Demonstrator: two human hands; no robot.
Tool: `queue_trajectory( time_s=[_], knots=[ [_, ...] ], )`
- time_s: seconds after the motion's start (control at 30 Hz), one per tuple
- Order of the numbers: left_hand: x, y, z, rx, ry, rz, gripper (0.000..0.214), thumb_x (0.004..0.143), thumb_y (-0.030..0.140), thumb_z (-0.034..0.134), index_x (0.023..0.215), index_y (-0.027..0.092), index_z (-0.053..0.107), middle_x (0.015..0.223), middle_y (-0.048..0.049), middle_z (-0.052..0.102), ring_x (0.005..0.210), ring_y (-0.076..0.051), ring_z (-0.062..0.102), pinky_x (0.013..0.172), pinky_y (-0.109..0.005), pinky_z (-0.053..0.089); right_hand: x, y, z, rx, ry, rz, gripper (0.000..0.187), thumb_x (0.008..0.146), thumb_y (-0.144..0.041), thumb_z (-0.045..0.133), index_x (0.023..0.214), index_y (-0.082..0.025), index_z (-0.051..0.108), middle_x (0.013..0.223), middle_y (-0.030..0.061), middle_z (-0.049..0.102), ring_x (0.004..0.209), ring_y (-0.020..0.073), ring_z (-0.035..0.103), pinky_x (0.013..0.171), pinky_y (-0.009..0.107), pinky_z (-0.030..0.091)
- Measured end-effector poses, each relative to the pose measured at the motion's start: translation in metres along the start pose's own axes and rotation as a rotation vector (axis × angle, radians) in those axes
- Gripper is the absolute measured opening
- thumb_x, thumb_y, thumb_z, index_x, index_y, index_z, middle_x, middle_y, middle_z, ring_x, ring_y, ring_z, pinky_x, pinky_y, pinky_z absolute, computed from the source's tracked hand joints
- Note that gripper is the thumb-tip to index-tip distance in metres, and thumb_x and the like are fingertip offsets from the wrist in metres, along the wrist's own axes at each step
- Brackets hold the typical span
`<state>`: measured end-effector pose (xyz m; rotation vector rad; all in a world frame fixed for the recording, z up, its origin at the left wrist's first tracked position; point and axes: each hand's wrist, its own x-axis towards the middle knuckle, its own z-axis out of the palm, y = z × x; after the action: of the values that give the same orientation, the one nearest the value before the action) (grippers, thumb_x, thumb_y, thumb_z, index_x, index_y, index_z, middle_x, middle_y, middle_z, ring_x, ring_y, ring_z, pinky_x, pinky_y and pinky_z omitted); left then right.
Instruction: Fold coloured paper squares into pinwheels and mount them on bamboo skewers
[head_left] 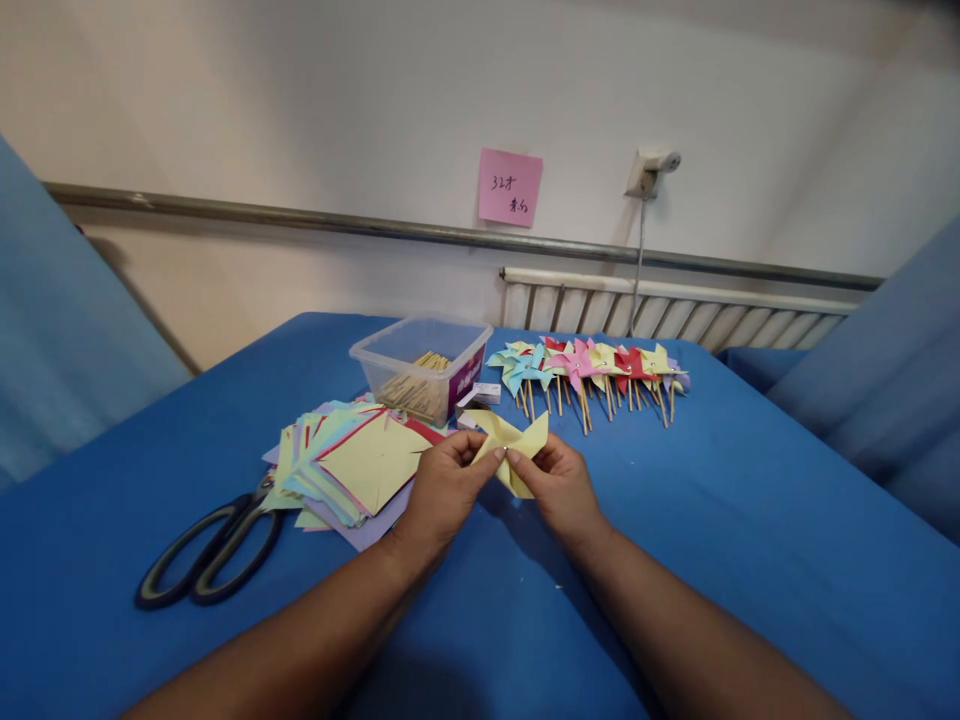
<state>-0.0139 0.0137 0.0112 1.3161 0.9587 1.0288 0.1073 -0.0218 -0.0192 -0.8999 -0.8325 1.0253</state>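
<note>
Both my hands hold a yellow paper pinwheel (511, 440) just above the blue table (750, 520). My left hand (444, 490) pinches its centre from the left with thumb and fingers closed. From the right, my right hand (559, 487) pinches the same centre. A small pin seems to sit between the fingertips, too small to be sure. A stack of cut paper squares (352, 465), yellow on top, lies just left of my left hand.
Black scissors (206, 555) lie at the left. A clear plastic box (420, 365) with wooden sticks stands behind the paper. A row of finished pinwheels (592, 372) on sticks lies at the back right. A pink note (510, 187) hangs on the wall.
</note>
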Motion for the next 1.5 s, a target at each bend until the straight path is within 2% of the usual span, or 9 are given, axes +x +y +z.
queue_trajectory(
  time_s=[0.4, 0.63, 0.73, 0.87, 0.93, 1.03, 1.17, 1.37, 1.5],
  knots=[
    [0.0, -0.001, 0.001, -0.047, 0.006, -0.027, 0.026, 0.058, 0.032, 0.078, 0.072, 0.015, 0.064, 0.065, 0.0007, 0.065, 0.057, -0.012, 0.057, 0.057, -0.023, 0.044, 0.0, -0.002, 0.002, 0.061, -0.01, 0.055, 0.025, 0.068, -0.03, 0.075, 0.087, -0.017, 0.067, 0.08, 0.0021, 0.073, 0.069, 0.0155, 0.066, 0.068, 0.029, 0.05],
    [0.001, -0.002, 0.001, -0.056, -0.005, -0.029, 0.029, 0.058, 0.034, 0.078, 0.074, 0.014, 0.063, 0.069, -0.0023, 0.067, 0.061, -0.015, 0.06, 0.059, -0.025, 0.046, 0.001, 0.004, -0.001, -0.098, 0.031, -0.018, 0.026, 0.069, -0.034, 0.072, 0.087, -0.016, 0.065, 0.084, 0.0043, 0.071, 0.071, 0.0174, 0.064, 0.066, 0.03, 0.049],
    [0.001, -0.003, 0.002, -0.076, 0.053, 0.016, 0.036, 0.058, 0.029, 0.079, 0.087, 0.015, 0.064, 0.084, -0.0052, 0.07, 0.076, -0.017, 0.064, 0.07, -0.028, 0.049, 0.0, -0.001, -0.004, -0.315, 0.07, -0.141, 0.019, 0.075, -0.032, 0.066, 0.087, -0.017, 0.063, 0.078, 0.0021, 0.067, 0.064, 0.0146, 0.059, 0.061, 0.027, 0.046],
    [-0.001, 0.0, 0.001, -0.021, 0.163, 0.057, 0.031, 0.059, 0.03, 0.078, 0.084, 0.016, 0.066, 0.082, -0.0045, 0.069, 0.077, -0.017, 0.063, 0.074, -0.029, 0.048, 0.0, -0.016, -0.014, -0.737, 0.127, -0.501, 0.007, 0.082, -0.025, 0.058, 0.077, -0.02, 0.059, 0.069, -0.0011, 0.057, 0.063, 0.0133, 0.052, 0.062, 0.027, 0.042],
    [-0.004, 0.003, 0.001, -0.023, 0.08, 0.021, 0.026, 0.064, 0.033, 0.075, 0.082, 0.016, 0.067, 0.078, -0.0048, 0.069, 0.074, -0.017, 0.062, 0.072, -0.028, 0.047, 0.002, -0.022, -0.018, -0.869, 0.085, -0.669, 0.008, 0.084, -0.02, 0.054, 0.077, -0.021, 0.057, 0.073, 0.0008, 0.058, 0.069, 0.015, 0.054, 0.067, 0.028, 0.043],
    [-0.01, 0.007, 0.001, -0.09, -0.088, -0.015, 0.026, 0.07, 0.034, 0.071, 0.088, 0.016, 0.07, 0.088, -0.0079, 0.07, 0.083, -0.019, 0.063, 0.076, -0.029, 0.046, 0.004, -0.026, -0.022, -1.026, -0.022, -0.826, 0.009, 0.085, -0.015, 0.051, 0.086, -0.02, 0.058, 0.084, 0.0048, 0.063, 0.081, 0.0178, 0.058, 0.074, 0.031, 0.043],
    [-0.016, 0.01, 0.001, -0.166, -0.146, -0.029, 0.024, 0.076, 0.035, 0.066, 0.091, 0.016, 0.07, 0.09, -0.0068, 0.069, 0.085, -0.018, 0.06, 0.079, -0.03, 0.044, 0.004, -0.026, -0.02, -1.189, -0.105, -0.942, 0.017, 0.084, -0.012, 0.05, 0.097, -0.018, 0.059, 0.093, 0.0079, 0.064, 0.088, 0.02, 0.058, 0.077, 0.034, 0.042],
    [-0.018, 0.015, 0.005, -0.322, -0.067, -0.095, 0.02, 0.073, 0.034, 0.07, 0.074, 0.014, 0.067, 0.07, -0.0015, 0.064, 0.069, -0.014, 0.056, 0.068, -0.026, 0.043, 0.001, -0.027, -0.014, -1.26, -0.133, -0.985, 0.022, 0.087, -0.011, 0.047, 0.099, -0.021, 0.062, 0.095, 0.0065, 0.064, 0.085, 0.0183, 0.056, 0.075, 0.032, 0.04],
    [-0.015, 0.015, 0.005, -0.329, -0.035, -0.093, 0.021, 0.071, 0.034, 0.071, 0.074, 0.013, 0.069, 0.064, -0.001, 0.062, 0.066, -0.015, 0.055, 0.066, -0.026, 0.043, -0.001, -0.028, -0.011, -1.276, -0.168, -0.971, 0.026, 0.087, -0.01, 0.047, 0.104, -0.021, 0.062, 0.097, 0.0068, 0.064, 0.085, 0.0186, 0.056, 0.074, 0.033, 0.04]
  ],
)
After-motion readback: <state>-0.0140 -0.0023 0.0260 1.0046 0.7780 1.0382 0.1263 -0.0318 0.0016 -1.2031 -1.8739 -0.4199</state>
